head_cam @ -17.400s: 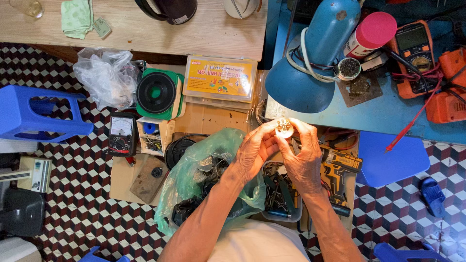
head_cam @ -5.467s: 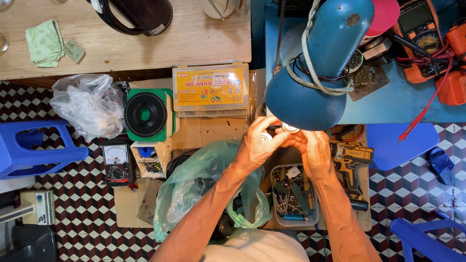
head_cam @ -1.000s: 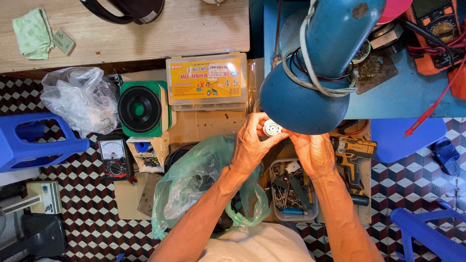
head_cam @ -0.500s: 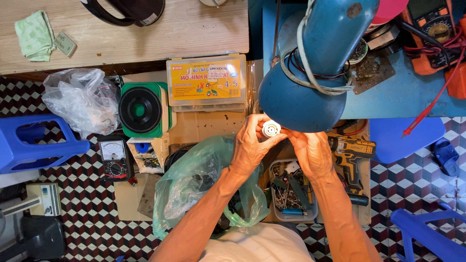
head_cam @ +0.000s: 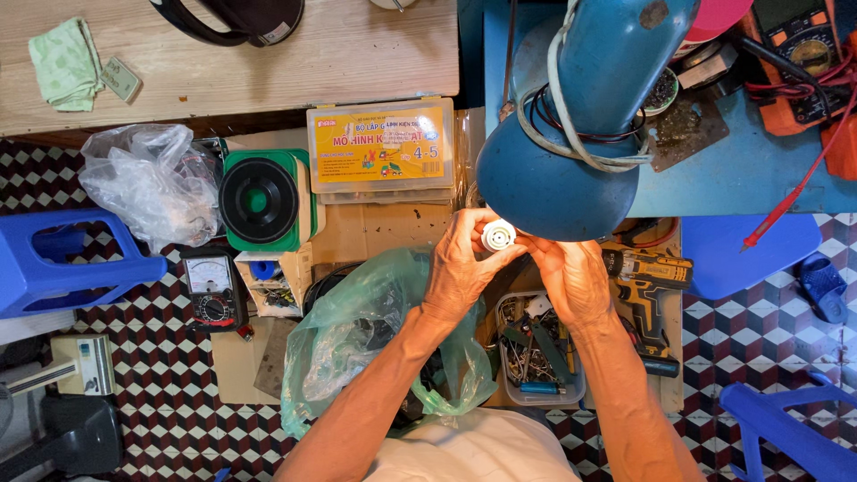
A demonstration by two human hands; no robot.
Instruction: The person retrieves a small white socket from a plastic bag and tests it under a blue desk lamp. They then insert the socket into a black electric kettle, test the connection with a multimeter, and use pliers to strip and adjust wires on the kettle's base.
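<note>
- My left hand is curled around a small white round fitting, fingers closed on its sides, holding it up just under the rim of the blue desk lamp.
- My right hand sits just beside it, fingertips reaching in toward the fitting; I cannot tell whether they pinch it or only steady it.
- My grip is by the fingertips only, so I judge a slip to be the main risk. The fitting would likely fall into the clear tray of small tools and screws or the green plastic bag below, where a little white part is hard to find.
- The lamp shade hangs very close above my knuckles. Lifting my hands carelessly could knock it and swing it on its arm.
- The lamp's loose grey cable loops round the shade; snagging it could tug the lamp.
- The yellow cordless drill lies just right of my wrist, so a wide elbow move could nudge it.
</note>
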